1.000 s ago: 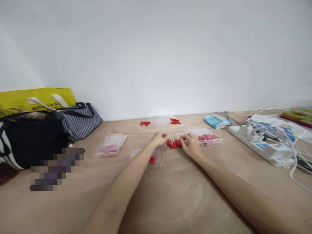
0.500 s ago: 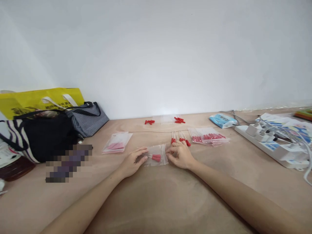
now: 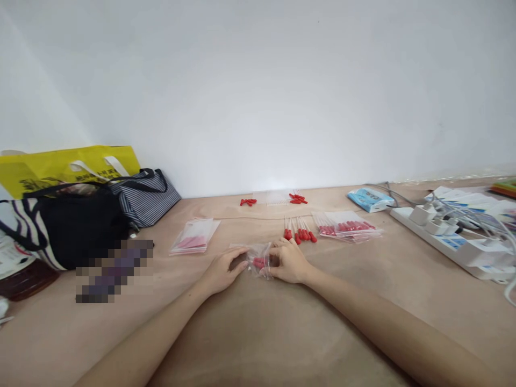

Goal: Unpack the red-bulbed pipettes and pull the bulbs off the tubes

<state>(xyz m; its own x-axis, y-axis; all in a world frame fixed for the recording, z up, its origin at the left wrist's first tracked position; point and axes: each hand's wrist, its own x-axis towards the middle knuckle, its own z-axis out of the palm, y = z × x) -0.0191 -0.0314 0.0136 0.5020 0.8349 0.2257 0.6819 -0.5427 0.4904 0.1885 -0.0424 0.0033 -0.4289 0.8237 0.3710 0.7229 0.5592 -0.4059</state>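
Note:
Between my hands, low over the table, a clear zip bag [image 3: 264, 250] is crumpled and bowed. Red-bulbed droppers [image 3: 258, 262] lie inside it, their thin stems mostly hidden. My left hand [image 3: 222, 270] holds the bag's left end, thumb in front and fingers behind. On the right, my right hand [image 3: 291, 261] is curled round the zip end, its fingertips partly hidden by the plastic. Just beyond that hand lies a row of loose droppers [image 3: 305, 234] with red bulbs towards me. Farther right is a stack of filled bags [image 3: 350, 224].
A stack of flat zip bags [image 3: 195, 236] lies to the left. Red bulbs [image 3: 248, 202] and more droppers [image 3: 298, 199] sit by the wall. A tissue pack [image 3: 370, 199] and a power strip [image 3: 427, 228] with cables stand right; bags [image 3: 145, 196] crowd the left.
The bag lay flat and now is squeezed and buckled. My right hand has moved slightly left and closed round its zip end; my left hand has shifted slightly.

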